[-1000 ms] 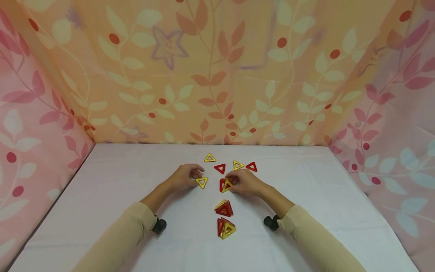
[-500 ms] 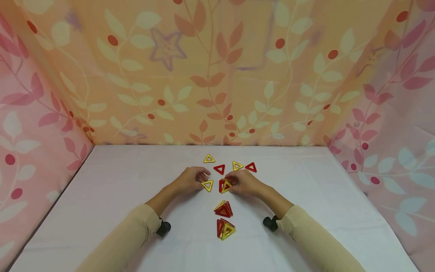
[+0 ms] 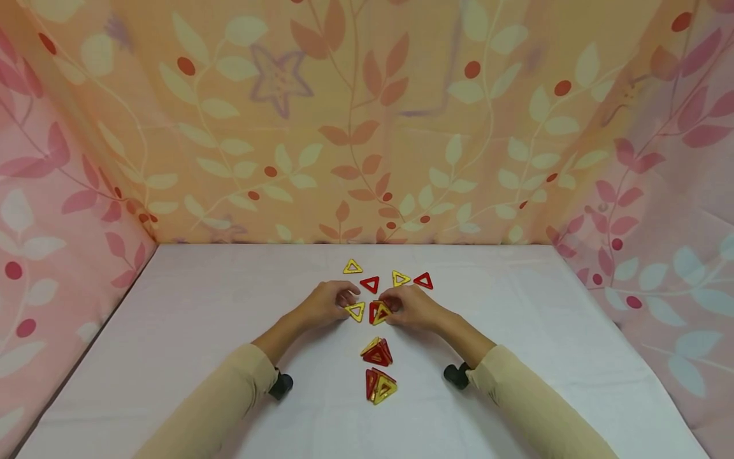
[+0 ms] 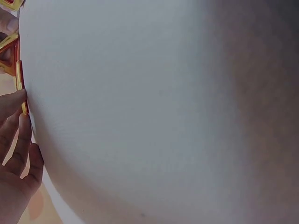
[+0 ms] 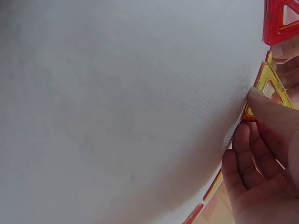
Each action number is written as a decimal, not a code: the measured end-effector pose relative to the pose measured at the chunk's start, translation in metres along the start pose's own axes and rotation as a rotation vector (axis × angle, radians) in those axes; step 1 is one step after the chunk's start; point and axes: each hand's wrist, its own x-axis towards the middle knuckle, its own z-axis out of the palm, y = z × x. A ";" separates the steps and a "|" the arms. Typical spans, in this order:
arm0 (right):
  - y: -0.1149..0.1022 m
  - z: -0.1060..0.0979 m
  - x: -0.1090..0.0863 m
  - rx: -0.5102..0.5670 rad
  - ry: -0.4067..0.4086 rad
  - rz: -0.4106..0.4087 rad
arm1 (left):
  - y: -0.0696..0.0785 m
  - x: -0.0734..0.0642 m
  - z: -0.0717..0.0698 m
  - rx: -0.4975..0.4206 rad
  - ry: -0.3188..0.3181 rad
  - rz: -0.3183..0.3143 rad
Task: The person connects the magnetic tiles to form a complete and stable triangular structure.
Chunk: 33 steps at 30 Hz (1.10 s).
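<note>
Yellow at the left hand [image 3: 321, 304]: pinched a hollow-centred triangular tile [image 3: 362, 312] by its left corner between thumb and fingertips, closed to about the tile's thickness, with the upper fingers loosely bent. Held it near, and to the left of, a red-and-yellow tile cluster [image 3: 378, 313], with a slim gap showing between them in the head view. Gripped that cluster in the right hand [image 3: 411, 309], thumb at a corner of its yellow face, fingers bent; could not tell its number of tiles. Had a second cluster [image 3: 376, 352] and a third cluster [image 3: 381, 386] lined up toward the body on the white cloth [image 3: 229, 306]. Had four loose tiles lying flat farther out: a yellow tile [image 3: 353, 273], a red tile [image 3: 376, 284], another yellow tile [image 3: 395, 279] and, rightmost, another red tile [image 3: 429, 281]. Wore beige sleeves [image 3: 212, 401] and black wrist cameras [image 3: 281, 386]. Faced an orange leaf-patterned curtain [image 3: 424, 191].
</note>
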 end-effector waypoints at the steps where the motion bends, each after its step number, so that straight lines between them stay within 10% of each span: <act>1: 0.000 0.000 0.000 -0.003 -0.001 0.001 | 0.001 0.000 0.000 -0.001 -0.001 0.001; 33: 0.000 -0.001 -0.001 0.009 0.000 -0.015 | 0.004 0.003 0.008 0.003 -0.009 0.022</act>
